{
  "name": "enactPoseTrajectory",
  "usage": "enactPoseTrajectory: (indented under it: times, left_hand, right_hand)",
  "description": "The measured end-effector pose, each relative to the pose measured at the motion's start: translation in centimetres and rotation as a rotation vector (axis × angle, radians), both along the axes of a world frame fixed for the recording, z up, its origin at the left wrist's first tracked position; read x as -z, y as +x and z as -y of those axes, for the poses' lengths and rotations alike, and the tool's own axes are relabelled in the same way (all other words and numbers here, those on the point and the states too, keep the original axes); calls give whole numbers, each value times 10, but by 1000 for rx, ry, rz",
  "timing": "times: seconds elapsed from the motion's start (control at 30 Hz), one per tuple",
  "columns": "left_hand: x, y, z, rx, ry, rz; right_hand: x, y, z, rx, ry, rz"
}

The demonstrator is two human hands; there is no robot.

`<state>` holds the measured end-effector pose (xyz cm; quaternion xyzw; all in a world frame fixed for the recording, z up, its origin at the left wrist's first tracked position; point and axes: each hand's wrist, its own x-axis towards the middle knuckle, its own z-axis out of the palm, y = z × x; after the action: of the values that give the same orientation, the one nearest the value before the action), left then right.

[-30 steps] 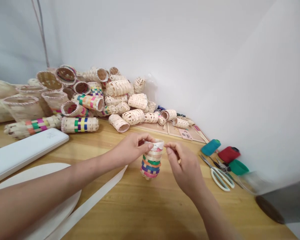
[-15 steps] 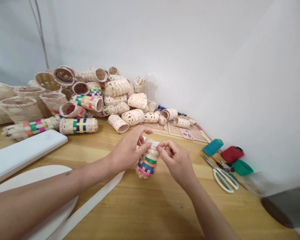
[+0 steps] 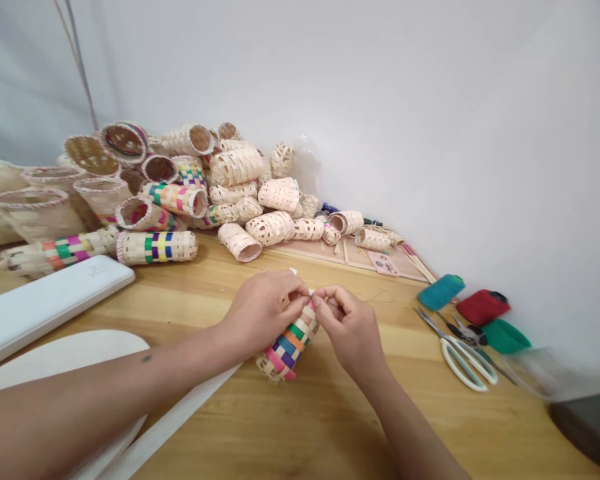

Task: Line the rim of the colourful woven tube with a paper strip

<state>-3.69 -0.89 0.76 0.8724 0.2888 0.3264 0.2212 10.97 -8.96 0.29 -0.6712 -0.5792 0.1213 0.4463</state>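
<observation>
A small woven basket (image 3: 291, 344) with green, orange, blue, purple and pink strips lies tilted between my hands, its closed end toward the lower left. My left hand (image 3: 266, 308) is closed on the basket's upper end, thumb and fingers at the rim. My right hand (image 3: 351, 327) pinches at the same rim from the right, its fingertips touching near my left thumb. Whatever is between the right fingertips is too small to name. The rim itself is mostly hidden by my fingers.
Many woven baskets (image 3: 237, 167) are piled at the back left. A white device (image 3: 55, 303) and a white round sheet (image 3: 65, 353) lie left, beside a white strip (image 3: 180, 417). Scissors (image 3: 463, 363), a blue spool (image 3: 441, 292), a red spool (image 3: 483, 307) and a green one (image 3: 506, 337) are right.
The basket has tilted, its closed end swinging down and left. My hands have come closer together at its rim, and my left fingers have closed in. The view has shifted slightly.
</observation>
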Motion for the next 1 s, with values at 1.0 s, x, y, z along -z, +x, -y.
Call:
enactPoseTrajectory:
  times: [1.0]
  left_hand:
    - [1,3,-6,33,-193,154]
  right_hand:
    - [6,7,2,-140,-77,-255]
